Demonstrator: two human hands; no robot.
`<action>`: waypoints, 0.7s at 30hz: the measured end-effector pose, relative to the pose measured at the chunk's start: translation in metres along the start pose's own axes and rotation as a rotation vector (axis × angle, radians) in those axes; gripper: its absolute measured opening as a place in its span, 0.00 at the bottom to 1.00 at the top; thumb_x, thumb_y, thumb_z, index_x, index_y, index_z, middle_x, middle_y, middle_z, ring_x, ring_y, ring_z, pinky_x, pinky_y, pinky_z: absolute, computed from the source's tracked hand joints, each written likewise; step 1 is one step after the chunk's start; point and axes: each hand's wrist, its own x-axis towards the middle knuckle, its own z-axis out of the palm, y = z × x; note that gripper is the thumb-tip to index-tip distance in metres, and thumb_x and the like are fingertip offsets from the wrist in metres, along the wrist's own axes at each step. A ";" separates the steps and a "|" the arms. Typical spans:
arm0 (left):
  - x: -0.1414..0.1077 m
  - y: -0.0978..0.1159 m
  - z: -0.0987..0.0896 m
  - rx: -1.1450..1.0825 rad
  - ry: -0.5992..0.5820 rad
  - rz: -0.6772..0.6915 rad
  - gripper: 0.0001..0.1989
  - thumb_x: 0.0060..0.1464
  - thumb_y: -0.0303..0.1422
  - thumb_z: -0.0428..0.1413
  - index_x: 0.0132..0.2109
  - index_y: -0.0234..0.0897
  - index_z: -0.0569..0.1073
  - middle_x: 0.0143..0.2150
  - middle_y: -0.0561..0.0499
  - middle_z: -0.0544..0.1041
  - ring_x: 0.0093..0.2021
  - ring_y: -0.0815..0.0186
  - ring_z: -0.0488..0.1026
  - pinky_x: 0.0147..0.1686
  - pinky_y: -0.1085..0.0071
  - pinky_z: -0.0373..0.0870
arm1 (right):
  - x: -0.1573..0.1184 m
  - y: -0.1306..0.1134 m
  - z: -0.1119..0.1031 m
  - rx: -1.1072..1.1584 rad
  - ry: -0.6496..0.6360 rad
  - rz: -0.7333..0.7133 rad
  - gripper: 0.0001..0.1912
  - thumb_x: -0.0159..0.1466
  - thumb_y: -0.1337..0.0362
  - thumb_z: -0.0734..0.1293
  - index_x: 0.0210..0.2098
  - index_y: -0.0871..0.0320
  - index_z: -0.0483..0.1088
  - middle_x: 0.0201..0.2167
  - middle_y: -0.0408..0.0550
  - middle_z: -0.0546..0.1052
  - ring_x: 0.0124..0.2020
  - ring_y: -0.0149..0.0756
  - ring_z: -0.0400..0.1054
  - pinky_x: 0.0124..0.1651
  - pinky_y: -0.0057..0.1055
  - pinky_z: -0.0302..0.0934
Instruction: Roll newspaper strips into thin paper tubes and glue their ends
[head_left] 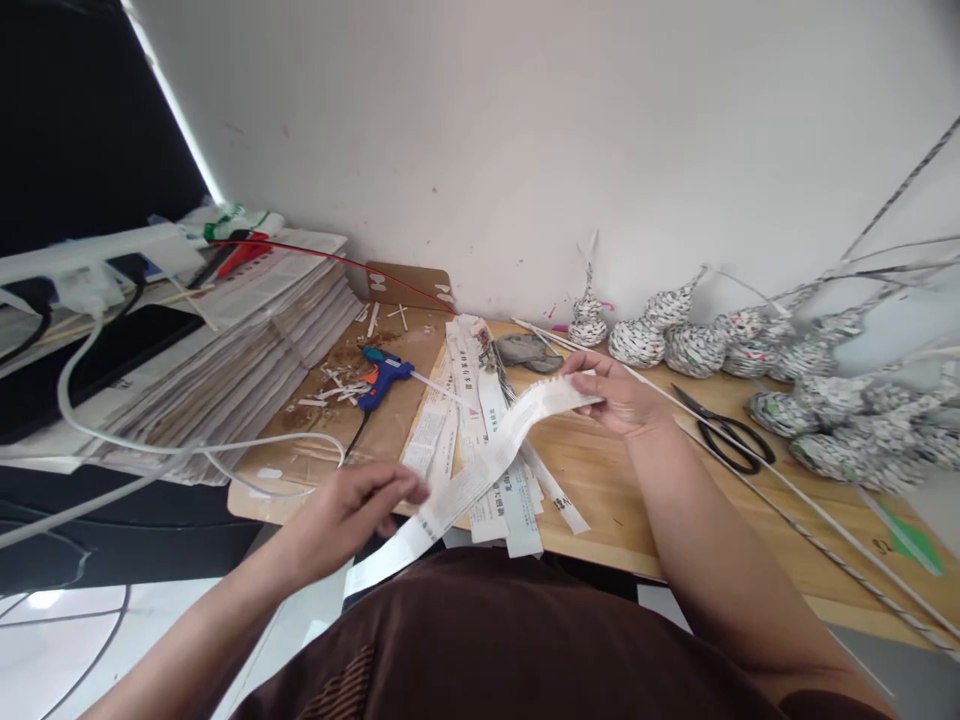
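Note:
A long printed paper strip [487, 465] curves from the table's middle down past its front edge. My right hand [619, 393] pinches its upper end between thumb and fingers. Beside the strip's lower part is my left hand [360, 510], its fingers curled and partly blurred; whether it touches the paper is unclear. Under the held strip lies a fan of cut newspaper strips [472, 400]. Behind them rests a grey lump [527, 351].
A blue glue gun [386, 377] lies on cardboard at left, near a tall newspaper stack [277, 340] and white cable [187, 450]. Black scissors [724, 432], long paper rods [795, 500] and several woven paper gourds [696, 350] are at right. The wall stands behind.

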 end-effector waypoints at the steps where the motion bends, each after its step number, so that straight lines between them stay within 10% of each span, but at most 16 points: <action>1: 0.016 0.012 0.004 -0.118 0.033 0.035 0.12 0.57 0.38 0.52 0.43 0.41 0.77 0.42 0.49 0.79 0.38 0.64 0.76 0.30 0.72 0.75 | 0.000 0.001 0.002 -0.029 -0.045 0.025 0.12 0.51 0.62 0.75 0.31 0.58 0.71 0.23 0.40 0.71 0.18 0.23 0.60 0.17 0.20 0.50; 4: 0.062 0.039 0.021 -0.405 -0.015 0.139 0.18 0.53 0.36 0.57 0.52 0.40 0.72 0.53 0.43 0.74 0.52 0.57 0.72 0.33 0.69 0.77 | 0.001 0.007 0.010 -0.114 -0.125 0.059 0.11 0.52 0.62 0.74 0.31 0.60 0.71 0.22 0.40 0.70 0.17 0.22 0.59 0.16 0.19 0.51; 8: 0.114 0.060 0.050 -0.532 -0.221 0.123 0.31 0.45 0.32 0.64 0.57 0.39 0.67 0.57 0.39 0.69 0.46 0.59 0.75 0.36 0.64 0.77 | 0.004 0.016 0.016 -0.193 -0.081 0.056 0.13 0.51 0.62 0.75 0.32 0.59 0.72 0.27 0.42 0.73 0.20 0.23 0.62 0.17 0.19 0.54; 16: 0.181 0.059 0.072 -0.428 -0.403 0.137 0.16 0.44 0.41 0.63 0.33 0.30 0.76 0.25 0.52 0.73 0.22 0.73 0.68 0.20 0.77 0.69 | 0.024 0.028 -0.003 -0.245 0.416 -0.196 0.15 0.58 0.52 0.66 0.35 0.58 0.71 0.26 0.45 0.73 0.22 0.31 0.65 0.24 0.28 0.60; 21: 0.205 0.042 0.080 -0.592 -0.180 0.248 0.19 0.46 0.46 0.61 0.33 0.32 0.74 0.25 0.54 0.72 0.20 0.74 0.67 0.18 0.77 0.65 | 0.030 0.045 -0.006 -0.817 0.430 -0.323 0.14 0.57 0.60 0.66 0.40 0.59 0.73 0.35 0.51 0.76 0.31 0.38 0.69 0.34 0.33 0.63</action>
